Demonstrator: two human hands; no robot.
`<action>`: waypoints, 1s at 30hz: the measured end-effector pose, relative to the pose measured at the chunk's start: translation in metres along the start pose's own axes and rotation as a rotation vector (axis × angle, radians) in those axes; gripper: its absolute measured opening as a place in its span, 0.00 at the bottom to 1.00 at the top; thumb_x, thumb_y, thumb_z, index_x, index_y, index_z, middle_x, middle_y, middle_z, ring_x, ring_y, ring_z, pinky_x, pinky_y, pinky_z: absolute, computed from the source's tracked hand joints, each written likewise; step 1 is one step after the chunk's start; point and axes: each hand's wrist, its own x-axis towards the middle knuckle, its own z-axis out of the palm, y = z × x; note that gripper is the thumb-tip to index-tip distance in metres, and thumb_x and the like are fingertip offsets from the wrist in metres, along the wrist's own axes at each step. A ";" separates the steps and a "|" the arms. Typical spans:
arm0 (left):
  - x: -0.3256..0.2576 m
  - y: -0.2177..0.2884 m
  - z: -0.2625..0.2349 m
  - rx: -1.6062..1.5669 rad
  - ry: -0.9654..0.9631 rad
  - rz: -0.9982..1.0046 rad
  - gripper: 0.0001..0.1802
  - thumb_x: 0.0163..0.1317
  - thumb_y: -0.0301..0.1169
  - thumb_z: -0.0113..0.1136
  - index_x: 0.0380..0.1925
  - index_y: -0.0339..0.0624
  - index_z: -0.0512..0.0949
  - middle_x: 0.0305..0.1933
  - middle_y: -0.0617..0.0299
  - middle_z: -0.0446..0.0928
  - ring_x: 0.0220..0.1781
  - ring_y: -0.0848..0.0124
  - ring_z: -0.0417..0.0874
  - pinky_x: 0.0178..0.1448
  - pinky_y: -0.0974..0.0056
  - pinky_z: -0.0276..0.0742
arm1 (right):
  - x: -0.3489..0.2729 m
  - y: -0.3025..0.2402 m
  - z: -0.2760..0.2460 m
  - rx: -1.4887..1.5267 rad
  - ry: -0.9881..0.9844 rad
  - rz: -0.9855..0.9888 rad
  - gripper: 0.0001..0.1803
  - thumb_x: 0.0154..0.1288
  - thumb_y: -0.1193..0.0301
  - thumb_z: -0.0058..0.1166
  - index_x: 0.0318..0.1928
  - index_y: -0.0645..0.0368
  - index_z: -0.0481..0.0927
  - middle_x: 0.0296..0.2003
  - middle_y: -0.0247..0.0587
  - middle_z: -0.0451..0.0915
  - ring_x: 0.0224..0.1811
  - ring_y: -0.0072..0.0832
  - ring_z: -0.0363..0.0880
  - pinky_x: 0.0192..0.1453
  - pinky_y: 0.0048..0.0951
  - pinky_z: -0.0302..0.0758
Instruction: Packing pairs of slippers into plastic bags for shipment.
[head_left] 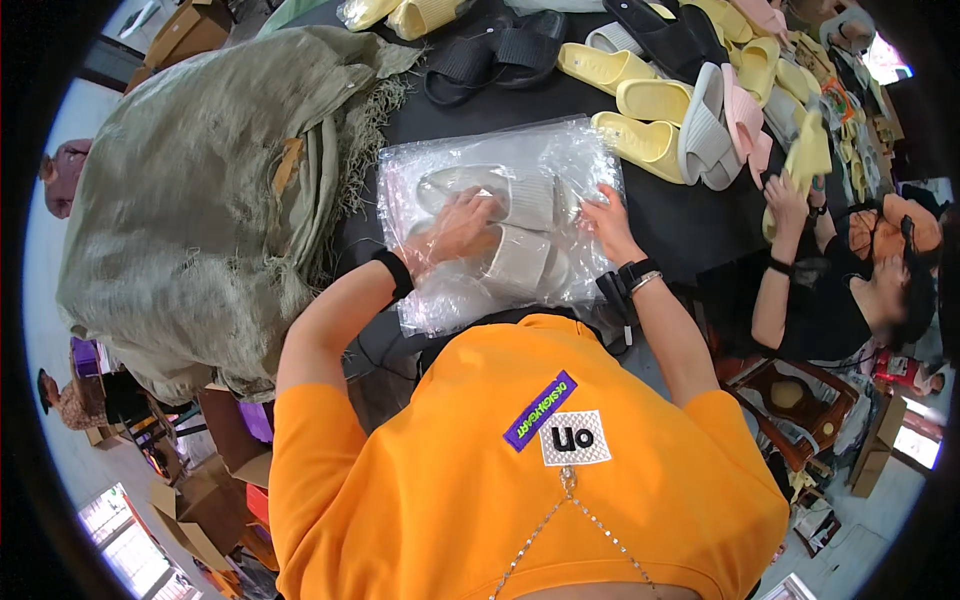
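A pair of pale grey slippers lies side by side in a clear plastic bag on the black table in front of me. My left hand lies over the slippers, its fingers stretched toward the gap between them. Whether it is inside the bag or on top of the film, I cannot tell. At the bag's right edge, my right hand has bent fingers closed on the plastic. Dark bands circle both my wrists.
A big grey-green woven sack bulges at the left. Black sandals lie beyond the bag; yellow slippers, grey slippers and pink slippers pile up at the back right. At the right, a co-worker handles a yellow slipper.
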 end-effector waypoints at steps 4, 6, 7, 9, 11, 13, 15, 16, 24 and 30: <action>0.007 0.015 0.019 -0.056 0.031 -0.076 0.23 0.46 0.28 0.53 0.47 0.42 0.72 0.52 0.54 0.70 0.57 0.52 0.66 0.58 0.46 0.59 | -0.015 -0.024 0.013 0.171 -0.140 -0.025 0.43 0.58 0.70 0.56 0.68 0.52 0.44 0.56 0.46 0.64 0.51 0.25 0.67 0.52 0.31 0.67; 0.007 0.013 0.024 -0.079 0.130 -0.077 0.22 0.46 0.28 0.54 0.45 0.42 0.73 0.51 0.54 0.71 0.57 0.52 0.66 0.57 0.46 0.59 | -0.018 -0.019 0.003 -0.007 -0.045 -0.060 0.43 0.57 0.68 0.57 0.68 0.52 0.45 0.55 0.46 0.66 0.48 0.25 0.69 0.47 0.29 0.69; 0.005 0.013 0.026 -0.092 0.184 -0.080 0.21 0.45 0.27 0.54 0.44 0.41 0.74 0.50 0.54 0.71 0.57 0.52 0.66 0.57 0.47 0.59 | -0.021 -0.018 -0.002 -0.100 0.000 -0.077 0.43 0.56 0.67 0.58 0.67 0.52 0.46 0.54 0.47 0.66 0.46 0.25 0.70 0.45 0.28 0.70; -0.005 0.008 0.028 -0.072 0.226 -0.119 0.22 0.44 0.26 0.55 0.45 0.41 0.73 0.49 0.54 0.71 0.56 0.52 0.66 0.57 0.47 0.59 | -0.045 -0.027 -0.003 -0.334 -0.010 -0.049 0.42 0.56 0.66 0.58 0.67 0.53 0.49 0.50 0.46 0.70 0.40 0.24 0.72 0.40 0.26 0.71; -0.011 0.009 0.028 -0.023 0.217 -0.184 0.22 0.44 0.26 0.55 0.44 0.41 0.73 0.49 0.53 0.71 0.56 0.52 0.66 0.57 0.48 0.58 | -0.065 -0.021 -0.007 -0.463 -0.025 -0.016 0.40 0.55 0.66 0.58 0.66 0.53 0.52 0.46 0.45 0.73 0.34 0.23 0.73 0.36 0.24 0.71; -0.014 0.011 0.030 0.049 0.158 -0.282 0.22 0.43 0.25 0.56 0.44 0.41 0.73 0.48 0.52 0.71 0.56 0.52 0.67 0.57 0.48 0.58 | -0.074 -0.005 -0.014 -0.497 -0.047 0.024 0.38 0.55 0.66 0.57 0.65 0.54 0.54 0.41 0.43 0.75 0.29 0.22 0.73 0.31 0.23 0.70; -0.017 0.011 0.036 0.071 0.205 -0.254 0.21 0.43 0.26 0.56 0.43 0.41 0.73 0.48 0.52 0.71 0.57 0.53 0.67 0.57 0.48 0.58 | -0.080 0.007 -0.011 -0.451 -0.020 -0.126 0.30 0.58 0.71 0.52 0.61 0.56 0.60 0.35 0.39 0.75 0.28 0.20 0.72 0.29 0.23 0.70; -0.017 0.011 0.037 0.083 0.228 -0.237 0.21 0.43 0.26 0.57 0.42 0.41 0.73 0.47 0.52 0.71 0.57 0.53 0.67 0.57 0.49 0.58 | -0.080 0.012 -0.009 -0.432 -0.014 -0.186 0.26 0.59 0.72 0.50 0.59 0.57 0.63 0.33 0.38 0.75 0.27 0.20 0.72 0.29 0.23 0.70; -0.079 -0.033 0.040 0.093 0.326 -0.231 0.20 0.43 0.27 0.55 0.42 0.47 0.76 0.49 0.57 0.72 0.57 0.56 0.68 0.54 0.51 0.62 | -0.075 0.015 -0.022 -0.653 0.095 -0.403 0.08 0.62 0.77 0.45 0.37 0.63 0.79 0.25 0.35 0.74 0.23 0.20 0.71 0.28 0.22 0.69; -0.159 -0.060 0.035 0.135 0.274 -0.440 0.18 0.55 0.33 0.51 0.46 0.41 0.74 0.53 0.51 0.70 0.59 0.55 0.66 0.59 0.50 0.59 | -0.075 0.029 -0.028 -0.677 0.202 -0.580 0.08 0.61 0.77 0.46 0.36 0.64 0.79 0.29 0.44 0.76 0.31 0.34 0.76 0.35 0.28 0.71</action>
